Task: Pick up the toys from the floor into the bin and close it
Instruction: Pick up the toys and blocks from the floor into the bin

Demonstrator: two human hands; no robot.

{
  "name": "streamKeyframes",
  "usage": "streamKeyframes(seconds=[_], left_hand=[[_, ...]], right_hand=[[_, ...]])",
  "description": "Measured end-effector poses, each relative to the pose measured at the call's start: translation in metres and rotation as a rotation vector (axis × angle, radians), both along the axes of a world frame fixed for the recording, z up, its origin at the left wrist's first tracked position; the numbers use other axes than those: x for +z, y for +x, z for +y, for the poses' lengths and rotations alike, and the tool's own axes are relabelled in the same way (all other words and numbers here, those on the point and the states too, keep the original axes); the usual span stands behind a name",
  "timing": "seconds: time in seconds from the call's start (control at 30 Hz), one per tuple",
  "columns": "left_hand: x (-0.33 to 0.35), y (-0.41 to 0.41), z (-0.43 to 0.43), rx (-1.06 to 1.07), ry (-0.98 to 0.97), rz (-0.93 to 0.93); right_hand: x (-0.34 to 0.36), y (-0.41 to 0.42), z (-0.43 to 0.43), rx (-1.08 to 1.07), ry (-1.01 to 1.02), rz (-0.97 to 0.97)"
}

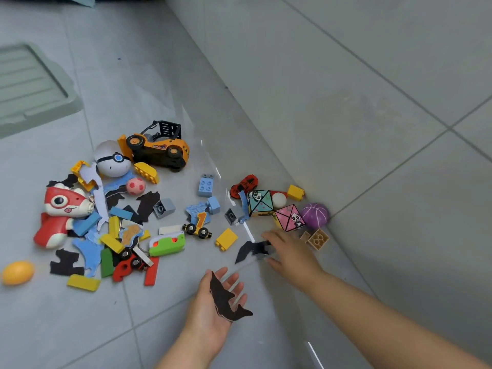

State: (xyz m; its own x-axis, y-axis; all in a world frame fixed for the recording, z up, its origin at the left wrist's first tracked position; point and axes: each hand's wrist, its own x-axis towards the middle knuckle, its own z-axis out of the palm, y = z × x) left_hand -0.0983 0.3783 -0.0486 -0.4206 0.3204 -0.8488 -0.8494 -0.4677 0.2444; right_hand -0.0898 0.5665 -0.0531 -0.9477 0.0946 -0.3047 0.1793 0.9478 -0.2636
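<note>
Nearest to the camera, the left hand point(210, 310) is turned palm up with its fingers point(234, 282) spread and almost straight. A flat black shark-shaped cut-out point(226, 302) lies loose on the palm. A little further, the right hand point(291, 253) reaches low over the grey tiled floor point(159, 331). Its thumb and fingers are on both sides of one end of a flat black puzzle piece point(249, 250), which lies on the floor. The picture is blurred there, so I cannot tell if the grip is closed.

Just beside this hand are a tan studded plastic block point(318, 238) and a yellow plastic block point(226, 238). Behind them a pink and teal folding cube point(274, 210) and a purple ball point(315, 215) lie near the wall. To the left are many more toys, among them a red and white fish-shaped toy gun point(60, 214). Further back is a yellow toy forklift point(157, 149), tipped on its side. Farthest at the left, a pale green plastic bin lid point(32, 86) lies flat on the floor.
</note>
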Motion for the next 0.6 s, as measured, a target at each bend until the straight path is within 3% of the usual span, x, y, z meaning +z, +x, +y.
streamKeyframes(seconds=[0.2, 0.27, 0.37, 0.47, 0.53, 0.6], left_hand=[[-0.002, -0.004, -0.007, 0.041, 0.001, 0.008], [-0.003, -0.007, -0.01, 0.064, -0.012, 0.019], [-0.005, -0.009, -0.014, 0.112, 0.015, 0.041], [-0.007, -0.009, -0.013, 0.15, 0.104, 0.067], [-0.008, -0.015, -0.007, 0.179, 0.106, 0.053], [-0.013, -0.023, -0.002, 0.146, 0.011, 0.045]], right_hand=[[-0.021, -0.022, -0.037, 0.078, 0.164, -0.092], [-0.019, -0.019, -0.038, -0.047, 0.063, -0.064], [0.001, -0.008, -0.05, -0.289, -0.284, 0.036], [0.019, 0.006, -0.072, -0.198, -0.575, 0.038], [0.021, 0.006, -0.068, -0.204, -0.572, 0.135], [0.016, -0.003, -0.045, -0.284, -0.415, 0.218]])
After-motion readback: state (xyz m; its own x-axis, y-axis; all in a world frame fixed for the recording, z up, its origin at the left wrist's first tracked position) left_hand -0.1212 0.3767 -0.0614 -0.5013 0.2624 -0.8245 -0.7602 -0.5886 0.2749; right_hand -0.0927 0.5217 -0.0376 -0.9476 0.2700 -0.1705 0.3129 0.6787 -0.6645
